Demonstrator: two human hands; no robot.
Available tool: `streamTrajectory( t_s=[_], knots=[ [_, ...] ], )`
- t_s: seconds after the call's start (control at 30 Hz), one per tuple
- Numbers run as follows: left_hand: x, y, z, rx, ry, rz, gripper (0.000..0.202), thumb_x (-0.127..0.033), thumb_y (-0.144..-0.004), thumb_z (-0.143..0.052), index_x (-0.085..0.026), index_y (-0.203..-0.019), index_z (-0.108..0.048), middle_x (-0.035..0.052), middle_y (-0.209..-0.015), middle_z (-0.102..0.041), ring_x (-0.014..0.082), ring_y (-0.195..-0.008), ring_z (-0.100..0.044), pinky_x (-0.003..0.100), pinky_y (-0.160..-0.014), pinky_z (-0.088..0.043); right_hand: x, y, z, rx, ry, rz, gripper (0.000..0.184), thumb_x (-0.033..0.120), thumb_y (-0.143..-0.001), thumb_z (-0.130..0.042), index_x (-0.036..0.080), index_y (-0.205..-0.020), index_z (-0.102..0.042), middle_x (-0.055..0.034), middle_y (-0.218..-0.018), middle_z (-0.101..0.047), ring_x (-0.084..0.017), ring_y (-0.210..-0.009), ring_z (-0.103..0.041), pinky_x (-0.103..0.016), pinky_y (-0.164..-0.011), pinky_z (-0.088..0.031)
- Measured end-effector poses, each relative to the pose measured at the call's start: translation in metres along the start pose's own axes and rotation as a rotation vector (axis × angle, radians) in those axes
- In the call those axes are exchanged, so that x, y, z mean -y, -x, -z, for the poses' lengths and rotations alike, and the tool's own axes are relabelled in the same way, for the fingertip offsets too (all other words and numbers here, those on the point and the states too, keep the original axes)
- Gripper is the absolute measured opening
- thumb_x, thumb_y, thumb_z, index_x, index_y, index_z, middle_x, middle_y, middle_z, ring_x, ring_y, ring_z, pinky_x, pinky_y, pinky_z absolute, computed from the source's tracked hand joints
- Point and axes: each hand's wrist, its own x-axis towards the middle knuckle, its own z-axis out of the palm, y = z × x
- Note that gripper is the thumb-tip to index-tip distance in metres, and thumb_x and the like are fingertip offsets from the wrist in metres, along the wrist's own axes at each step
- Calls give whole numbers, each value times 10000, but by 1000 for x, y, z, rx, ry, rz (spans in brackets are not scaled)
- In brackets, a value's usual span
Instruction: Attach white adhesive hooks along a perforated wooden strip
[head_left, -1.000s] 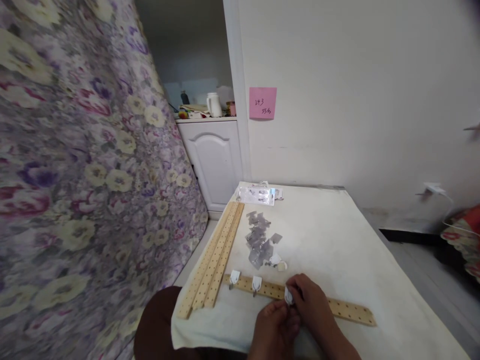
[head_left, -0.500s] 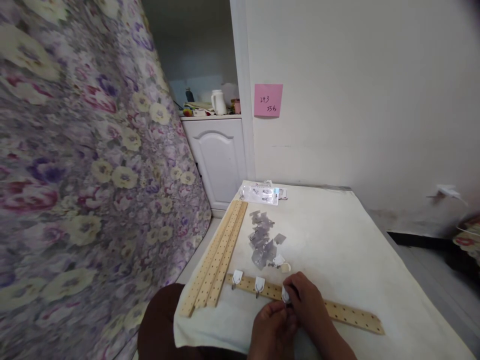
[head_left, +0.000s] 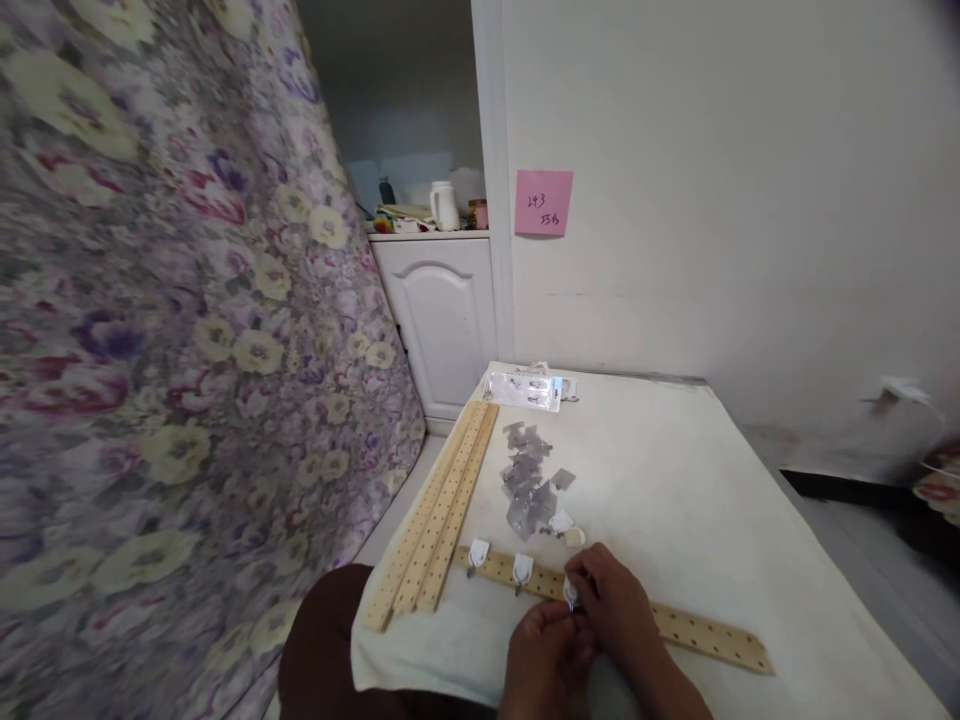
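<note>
A perforated wooden strip lies across the near part of the table. Two white hooks with metal ends, one at the strip's left end and another to its right, sit on it. My right hand pinches a third white hook over the strip's middle. Just below, my left hand has its fingers closed at that hook's lower end; the exact contact is partly hidden. Beyond my hands lie a loose white hook and a cream-coloured piece.
Several clear square pieces lie piled mid-table. Wooden strips with holes lie side by side along the left edge. Clear packaging rests at the far edge. A floral curtain hangs at left; a pink note is on the wall.
The view has shifted slightly, so the whole scene sits a little further right. Both hands stay at the third hook with almost no visible movement.
</note>
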Motion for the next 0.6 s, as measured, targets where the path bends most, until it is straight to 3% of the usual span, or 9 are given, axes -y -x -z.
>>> streamTrajectory(
  t_s=[0.6],
  knots=[
    [1,-1,1,-4,-47,3,272,-137,-584,-682,-169,-777,-493,22,-647,-677,123,-576,-635,218,-574,-435,1,2,1,4,-53,-26,163,246,-799,-462,237,-817,-624,-10,-859,-633,-158,-789,-607,-260,-721,-425]
  ],
)
